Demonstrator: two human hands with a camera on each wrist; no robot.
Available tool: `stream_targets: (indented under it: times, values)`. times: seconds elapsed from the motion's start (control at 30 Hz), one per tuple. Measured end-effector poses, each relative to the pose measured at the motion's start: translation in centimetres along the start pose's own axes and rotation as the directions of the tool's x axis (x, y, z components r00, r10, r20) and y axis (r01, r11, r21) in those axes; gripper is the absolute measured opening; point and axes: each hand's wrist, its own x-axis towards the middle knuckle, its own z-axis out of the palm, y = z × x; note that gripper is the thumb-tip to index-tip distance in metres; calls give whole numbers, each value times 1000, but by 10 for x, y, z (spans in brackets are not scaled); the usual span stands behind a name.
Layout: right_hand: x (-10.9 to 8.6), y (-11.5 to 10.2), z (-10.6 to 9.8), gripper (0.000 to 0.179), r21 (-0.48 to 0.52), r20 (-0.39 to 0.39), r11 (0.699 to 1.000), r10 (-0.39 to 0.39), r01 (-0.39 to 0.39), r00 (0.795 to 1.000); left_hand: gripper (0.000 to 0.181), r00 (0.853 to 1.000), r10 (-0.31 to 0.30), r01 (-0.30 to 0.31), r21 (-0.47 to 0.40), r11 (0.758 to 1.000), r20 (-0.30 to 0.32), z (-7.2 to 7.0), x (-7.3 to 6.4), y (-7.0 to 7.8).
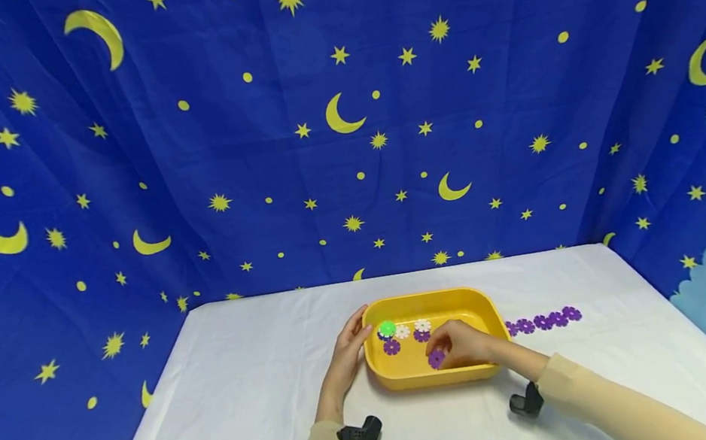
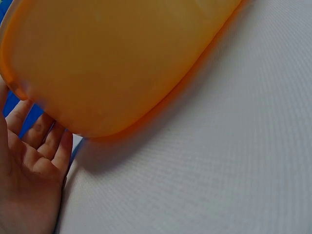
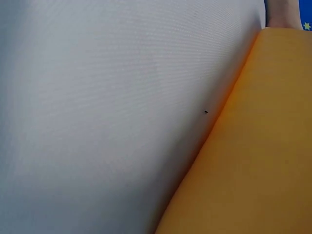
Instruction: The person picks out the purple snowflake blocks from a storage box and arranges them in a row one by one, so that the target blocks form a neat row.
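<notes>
A yellow plastic tub (image 1: 386, 375) stands on the white table. My left hand (image 1: 347, 346) grips its left end, thumb at the rim and fingers along the outer wall; the left wrist view shows these fingers (image 2: 49, 141) against the wall. My right hand (image 1: 460, 343) reaches over the tub's near right side and pinches a purple flower-shaped disc (image 1: 437, 359) low inside it. Further left in the tub lie a green disc (image 1: 387, 329), a white disc (image 1: 402, 332) and another purple disc (image 1: 391, 348). In the right wrist view the tub's wall (image 3: 258, 146) hides the right hand.
Right of the tub, a row of several purple discs (image 1: 542, 322) lies on the white tablecloth (image 1: 248, 388). A blue curtain (image 1: 292, 176) with yellow moons and stars hangs behind the table and along its sides. Black devices (image 1: 360, 432) sit at both wrists.
</notes>
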Motion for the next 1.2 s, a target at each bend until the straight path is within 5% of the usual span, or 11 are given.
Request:
stream_targets:
  times: [0.23,0.57,1.03,1.2]
  values:
    - [-4,-2,-5,27,131,-118,987,105,-90,987,55,1000,-8,8,-13,1000,6,1,1,0]
    - [-15,0,-27,42,403,-314,911,230,-90,921,57,1000,-5,5,4,1000,20,3,3,2]
    - [-55,18,-75,52,464,-520,880,359,-96,775,55,1000,-14,14,-13,1000,8,-1,3,0]
    - [-74,34,-80,50,503,-588,862,391,-59,708,56,1000,-13,13,-14,1000,1,-1,1,0]
